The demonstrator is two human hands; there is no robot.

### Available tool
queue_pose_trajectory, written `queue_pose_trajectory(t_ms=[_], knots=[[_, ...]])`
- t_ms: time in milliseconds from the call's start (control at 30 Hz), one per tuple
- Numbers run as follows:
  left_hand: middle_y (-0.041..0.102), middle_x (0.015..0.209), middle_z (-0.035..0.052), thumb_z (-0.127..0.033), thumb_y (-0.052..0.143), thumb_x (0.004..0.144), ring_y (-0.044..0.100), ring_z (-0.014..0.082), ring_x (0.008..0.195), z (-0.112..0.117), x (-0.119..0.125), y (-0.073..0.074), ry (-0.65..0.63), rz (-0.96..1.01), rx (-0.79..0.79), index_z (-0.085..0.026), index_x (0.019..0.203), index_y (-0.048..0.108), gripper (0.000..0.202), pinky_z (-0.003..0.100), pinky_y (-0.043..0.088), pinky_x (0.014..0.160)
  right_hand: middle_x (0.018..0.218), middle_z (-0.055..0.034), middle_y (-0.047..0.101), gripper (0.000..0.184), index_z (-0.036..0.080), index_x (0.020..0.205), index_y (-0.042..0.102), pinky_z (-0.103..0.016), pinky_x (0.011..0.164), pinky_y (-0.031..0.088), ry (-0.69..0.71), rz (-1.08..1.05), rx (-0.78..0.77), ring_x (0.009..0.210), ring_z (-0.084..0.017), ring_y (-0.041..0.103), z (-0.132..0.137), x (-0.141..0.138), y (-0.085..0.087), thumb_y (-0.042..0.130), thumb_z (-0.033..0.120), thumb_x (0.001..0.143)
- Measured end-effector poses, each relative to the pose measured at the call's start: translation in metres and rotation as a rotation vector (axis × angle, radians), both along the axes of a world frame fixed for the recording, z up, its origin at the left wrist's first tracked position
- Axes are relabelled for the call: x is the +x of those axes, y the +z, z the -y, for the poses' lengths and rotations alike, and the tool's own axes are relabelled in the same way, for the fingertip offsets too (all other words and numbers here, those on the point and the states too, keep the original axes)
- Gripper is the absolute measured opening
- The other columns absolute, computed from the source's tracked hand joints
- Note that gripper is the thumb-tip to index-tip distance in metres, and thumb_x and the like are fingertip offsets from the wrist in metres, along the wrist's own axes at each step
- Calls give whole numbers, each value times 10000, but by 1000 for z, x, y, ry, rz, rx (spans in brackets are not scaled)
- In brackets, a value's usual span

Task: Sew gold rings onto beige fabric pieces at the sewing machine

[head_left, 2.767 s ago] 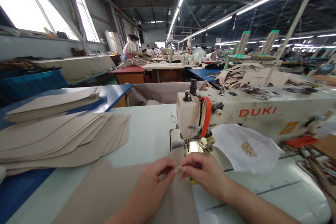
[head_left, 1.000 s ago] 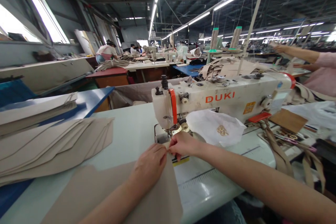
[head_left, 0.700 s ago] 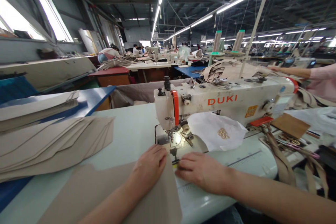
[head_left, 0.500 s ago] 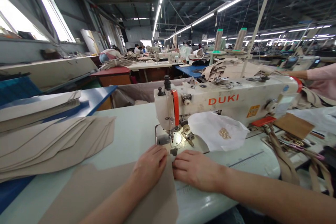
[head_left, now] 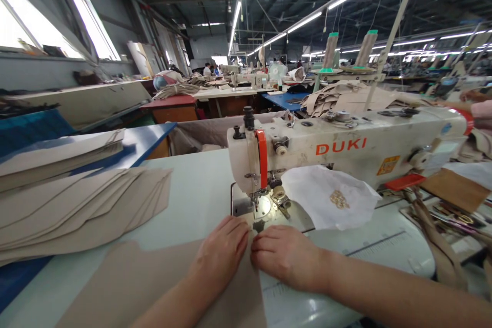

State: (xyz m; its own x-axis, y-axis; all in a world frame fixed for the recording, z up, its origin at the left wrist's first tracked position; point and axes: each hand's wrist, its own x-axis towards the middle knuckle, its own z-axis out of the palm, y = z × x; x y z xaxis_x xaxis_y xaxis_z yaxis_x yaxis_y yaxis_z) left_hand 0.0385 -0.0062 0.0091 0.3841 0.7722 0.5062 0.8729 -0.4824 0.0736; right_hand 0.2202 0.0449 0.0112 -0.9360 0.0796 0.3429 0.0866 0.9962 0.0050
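A large beige fabric piece (head_left: 154, 277) lies flat on the sewing table, its right edge running up toward the needle of the white sewing machine (head_left: 292, 143). My left hand (head_left: 225, 248) is on top of the piece near its far corner, with its fingers drawn together on the cloth. Facing it, my right hand (head_left: 286, 256) has its fingers closed at the right edge of the fabric; the thumb is hidden. Both hands are just in front of the needle plate (head_left: 262, 206), close to each other.
Stacked beige panels (head_left: 126, 200) lie at the left. A white cloth (head_left: 323, 189) with small gold-coloured pieces (head_left: 340, 199) rests beside the machine head. Scissors (head_left: 463, 218), brown straps (head_left: 434, 246) and a brown board (head_left: 455, 187) are at the right, where another person's arm (head_left: 482, 107) shows.
My right hand has come slightly nearer the left, to the fabric edge. The view has shifted a little, and the other person's arm has drawn back to the right.
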Motion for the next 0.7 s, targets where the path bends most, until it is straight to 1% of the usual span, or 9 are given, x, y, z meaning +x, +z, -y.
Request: queue_pose_trajectory(t_ms=[133, 300, 533, 700], knots=[[615, 769, 31, -125, 357, 918, 559, 176, 750, 0, 0, 1, -6, 15, 18, -167, 786, 556, 243, 326, 499, 718, 909, -40, 641, 186, 158, 870, 584, -280, 867, 422, -10, -15, -20, 929, -151, 541, 1, 0, 0, 419, 199, 946], [620, 768, 33, -154, 341, 933, 566, 172, 741, -2, 1, 1, -19, 14, 67, -174, 778, 567, 275, 318, 509, 710, 884, -30, 636, 160, 159, 857, 579, -285, 841, 426, -14, -16, -27, 901, -154, 540, 1, 0, -1, 447, 202, 934], [624, 779, 36, -140, 348, 926, 565, 169, 753, -2, 1, 0, -27, 17, 74, -166, 802, 571, 257, 322, 512, 726, 879, -30, 636, 148, 172, 854, 581, -289, 833, 425, -20, -22, -31, 892, -154, 529, 0, 0, -4, 456, 207, 925], [623, 783, 36, -124, 364, 912, 565, 177, 757, -2, 1, -1, -7, 14, 35, -169, 804, 570, 237, 327, 511, 716, 892, -36, 631, 160, 162, 874, 583, -289, 843, 427, -21, -35, -42, 899, -154, 533, 0, 0, -5, 439, 200, 933]])
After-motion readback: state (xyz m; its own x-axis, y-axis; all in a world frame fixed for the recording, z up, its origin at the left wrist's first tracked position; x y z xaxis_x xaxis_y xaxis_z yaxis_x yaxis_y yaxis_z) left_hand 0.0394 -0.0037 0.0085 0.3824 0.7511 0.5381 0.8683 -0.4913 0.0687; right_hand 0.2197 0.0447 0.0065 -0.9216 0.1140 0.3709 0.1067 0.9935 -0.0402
